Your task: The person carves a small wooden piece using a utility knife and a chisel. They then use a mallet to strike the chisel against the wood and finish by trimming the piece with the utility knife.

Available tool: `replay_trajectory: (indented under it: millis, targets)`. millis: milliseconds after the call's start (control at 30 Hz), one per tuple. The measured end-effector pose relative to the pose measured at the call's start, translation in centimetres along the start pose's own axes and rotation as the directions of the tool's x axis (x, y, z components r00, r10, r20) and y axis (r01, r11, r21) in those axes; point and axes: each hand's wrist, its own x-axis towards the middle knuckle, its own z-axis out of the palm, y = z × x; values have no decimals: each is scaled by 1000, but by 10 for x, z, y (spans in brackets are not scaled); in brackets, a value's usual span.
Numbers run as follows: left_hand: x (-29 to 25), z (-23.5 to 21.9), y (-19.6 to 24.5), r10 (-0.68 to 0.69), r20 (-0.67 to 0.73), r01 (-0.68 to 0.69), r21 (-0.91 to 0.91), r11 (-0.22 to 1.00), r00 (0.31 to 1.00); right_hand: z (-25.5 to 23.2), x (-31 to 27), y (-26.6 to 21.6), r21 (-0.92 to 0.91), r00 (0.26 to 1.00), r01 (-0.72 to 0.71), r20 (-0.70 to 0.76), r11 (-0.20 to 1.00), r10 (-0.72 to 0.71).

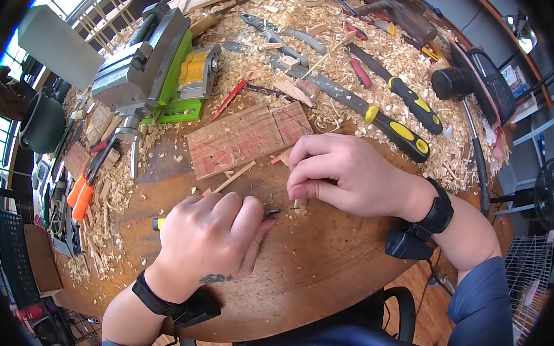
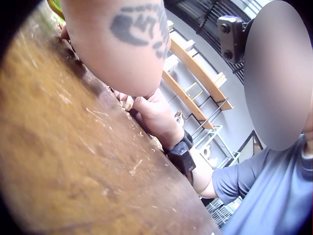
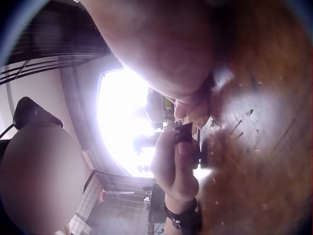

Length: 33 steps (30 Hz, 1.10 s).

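Observation:
My left hand is low over the front of the wooden table, fingers curled round a slim tool. Its yellow end sticks out at the left and its dark tip at the right; the palm hides the middle. In the right wrist view the tool's dark end points toward the right hand. My right hand pinches a small piece of wood close over the tabletop, thumb against the forefinger. That wood piece also peeks out beneath the right fingers in the left wrist view.
A flat wooden board lies just beyond the hands, beside a red pencil. Yellow-and-black handled files rest among wood shavings. A metal vise stands at back left, near an orange-handled tool.

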Motion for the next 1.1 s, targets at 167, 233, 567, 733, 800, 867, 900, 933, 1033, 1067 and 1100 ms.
replay_trajectory:
  millis: [167, 233, 567, 733, 800, 867, 900, 933, 1033, 1067, 1100]
  targets:
    - [0, 0, 0, -10, 3, 10, -3, 1000, 1000, 0, 0, -2, -15, 1000, -12, -14, 1000, 12]
    - [0, 0, 0, -17, 3, 17, -9, 1000, 1000, -1, 1, -1, 15, 1000, -16, 9, 1000, 16]
    - [0, -2, 1, -26, 9, 27, -21, 999, 1000, -10, 1, 0, 82, 994, -29, 103, 996, 20]
    - [1, -7, 4, -43, 90, 45, -17, 999, 995, -7, 1, 1, 131, 996, -54, 79, 990, 44]
    - [2, -6, 5, -51, 104, 52, -4, 999, 993, -6, 1, 2, 135, 997, -49, 71, 990, 39]
    - [3, -6, 8, -57, 117, 57, 8, 998, 991, -5, 0, 3, 138, 997, -44, 63, 990, 36]
    - [4, -6, 9, -61, 136, 58, 28, 998, 989, -4, 0, 3, 140, 998, -41, 56, 989, 33]
    - [4, -7, 10, -67, 156, 60, 48, 997, 986, -4, 0, 3, 143, 998, -37, 51, 989, 30]
    - [5, -4, 9, -14, 126, 1, 100, 995, 992, -3, 0, 3, 138, 998, -45, 53, 989, 38]
    - [5, -3, 9, -13, 124, 1, 102, 995, 992, -3, 0, 4, 136, 998, -44, 52, 990, 37]
    - [4, -2, 10, -5, 120, -9, 116, 993, 993, -2, 0, 4, 128, 999, -21, 45, 992, 16]
